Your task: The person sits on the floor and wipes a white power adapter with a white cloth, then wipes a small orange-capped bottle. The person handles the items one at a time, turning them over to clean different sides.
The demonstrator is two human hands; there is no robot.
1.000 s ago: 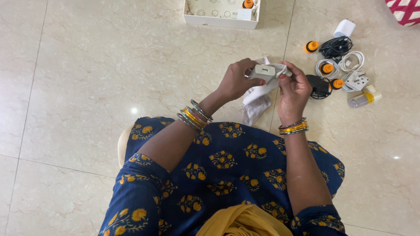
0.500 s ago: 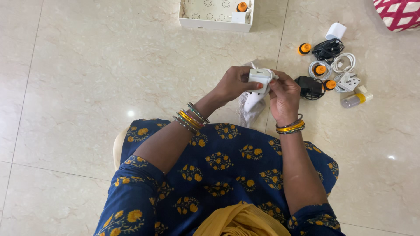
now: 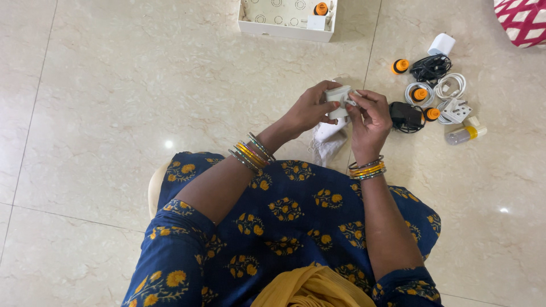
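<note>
I sit above a tiled floor, both arms stretched forward. My left hand (image 3: 310, 109) grips a small white plastic adapter (image 3: 337, 95) from its left side. My right hand (image 3: 368, 116) pinches the same adapter from the right, fingertips on its edge. A white cloth (image 3: 327, 141) hangs below the hands, down to my lap. Bangles ring both wrists.
To the right on the floor lie a black charger (image 3: 405, 116), a coiled white cable (image 3: 449, 86), a white plug (image 3: 455, 110), several orange caps (image 3: 401, 66) and a small bottle (image 3: 465, 134). A white box (image 3: 287, 17) stands ahead. A red patterned cushion (image 3: 523, 20) sits far right.
Both hands stay on the adapter and have turned it slightly; the fingers of my right hand have shifted along its edge. The view has drifted a little.
</note>
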